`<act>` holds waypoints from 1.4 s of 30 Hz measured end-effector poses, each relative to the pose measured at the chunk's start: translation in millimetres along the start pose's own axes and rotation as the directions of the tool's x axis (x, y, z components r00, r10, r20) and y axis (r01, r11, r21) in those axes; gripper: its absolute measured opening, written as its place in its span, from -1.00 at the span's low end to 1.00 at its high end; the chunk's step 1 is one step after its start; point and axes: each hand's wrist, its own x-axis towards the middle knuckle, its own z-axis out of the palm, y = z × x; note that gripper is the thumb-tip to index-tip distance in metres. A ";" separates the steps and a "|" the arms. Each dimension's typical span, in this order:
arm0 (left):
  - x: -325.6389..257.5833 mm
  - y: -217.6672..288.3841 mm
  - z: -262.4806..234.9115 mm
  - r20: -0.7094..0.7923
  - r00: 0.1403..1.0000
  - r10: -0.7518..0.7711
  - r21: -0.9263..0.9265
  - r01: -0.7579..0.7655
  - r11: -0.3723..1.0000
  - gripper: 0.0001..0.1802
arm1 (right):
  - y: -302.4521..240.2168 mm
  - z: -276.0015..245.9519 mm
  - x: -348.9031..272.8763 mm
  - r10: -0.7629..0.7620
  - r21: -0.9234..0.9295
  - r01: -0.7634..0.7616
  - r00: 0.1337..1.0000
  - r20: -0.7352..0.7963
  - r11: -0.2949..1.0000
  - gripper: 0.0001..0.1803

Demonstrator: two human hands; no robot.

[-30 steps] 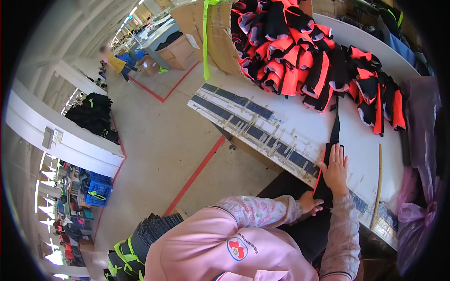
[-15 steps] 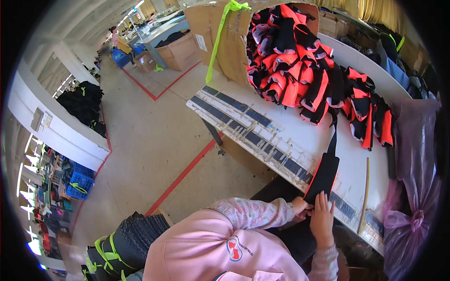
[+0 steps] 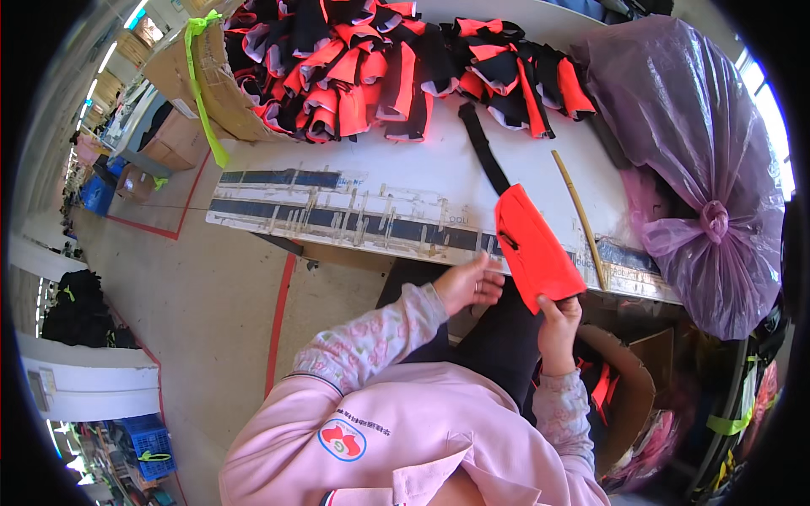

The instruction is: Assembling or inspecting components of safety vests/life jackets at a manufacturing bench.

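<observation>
A flat neon-orange fabric piece with a long black strap lies at the table's near edge, partly raised toward me. Its orange face is up, with a small dark slit or tab near its left side. My right hand grips the near corner, thumb on top and fingers beneath. Just left of the piece, my left hand is held with fingers apart and nothing in it. On the far side, a heap of black and orange fabric pieces spills from a cardboard box.
A wooden strip lies on the white table, right of the piece. Beyond it stands a tied purple plastic bag. An open carton sits below the table at right. Blue crates are far left.
The fabric piece has been turned from its black face to its orange face. My left hand has come off it, while the right now holds its near corner. The view has swung right.
</observation>
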 end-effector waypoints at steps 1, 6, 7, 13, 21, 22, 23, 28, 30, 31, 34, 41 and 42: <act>7.0 8.5 -0.1 0.111 0.994 0.021 -0.099 -0.010 0.995 -0.34 | -1.3 -15.7 -4.5 0.054 0.176 -0.060 0.998 0.041 0.983 -0.66; 11.3 36.2 57.9 0.256 0.904 0.343 -0.406 -0.222 0.887 -0.41 | -0.9 -30.7 -40.1 0.206 0.332 -0.241 0.969 0.137 0.912 -0.47; 13.8 35.8 61.9 0.224 0.900 0.374 -0.318 -0.295 0.901 -0.46 | 6.0 -32.9 -44.8 0.219 0.344 -0.245 0.969 0.114 0.906 -0.47; 10.2 17.3 86.2 -0.010 0.905 0.425 -0.119 -0.423 0.898 -0.66 | 26.1 -41.8 -56.2 0.296 0.404 -0.290 0.954 0.050 0.868 -0.51; -3.7 34.2 60.6 0.581 0.742 -0.333 0.581 -0.093 0.809 -0.54 | -127.5 -169.4 -81.6 -0.041 -0.039 0.034 0.979 -0.200 0.999 -0.42; -2.3 44.7 49.4 0.499 0.759 -0.418 0.695 -0.061 0.717 -0.55 | -142.7 -222.4 -99.1 -0.236 -0.442 0.067 0.910 -0.342 0.895 -0.44; 5.4 53.6 26.7 0.442 0.820 -0.363 0.709 -0.071 0.701 -0.59 | -186.9 -233.7 -114.7 -0.099 -0.312 -0.029 0.916 -0.388 0.950 -0.48; 75.7 109.2 -13.4 -0.072 0.982 0.173 0.537 -0.108 0.837 -0.68 | -268.3 -342.2 -208.5 0.029 -0.489 -0.349 0.836 -0.549 0.799 -0.66; 102.7 135.4 -33.8 -0.197 0.934 0.298 0.534 -0.152 0.832 -0.68 | -261.0 -347.8 -198.2 0.139 -0.556 -0.559 0.771 -0.622 0.615 -0.74; 116.5 147.8 -39.4 -0.224 0.909 0.352 0.548 -0.181 0.817 -0.67 | -246.4 -326.4 -175.1 -0.004 -0.757 -0.544 0.811 -0.585 0.362 -0.77; 162.1 182.5 -39.4 -0.298 0.828 0.475 0.579 -0.239 0.780 -0.65 | -191.1 -249.7 -70.0 -0.084 -0.907 -0.295 0.939 -0.333 0.299 -0.77; 191.3 170.9 -3.4 -0.220 0.889 0.401 0.506 -0.247 0.827 -0.70 | -65.6 -20.2 198.0 -0.071 -0.792 0.222 0.973 0.222 0.569 -0.53; 190.0 160.4 6.2 -0.188 0.917 0.352 0.510 -0.215 0.833 -0.70 | -40.7 -5.1 238.2 -0.209 -0.694 0.289 0.957 0.200 0.659 -0.50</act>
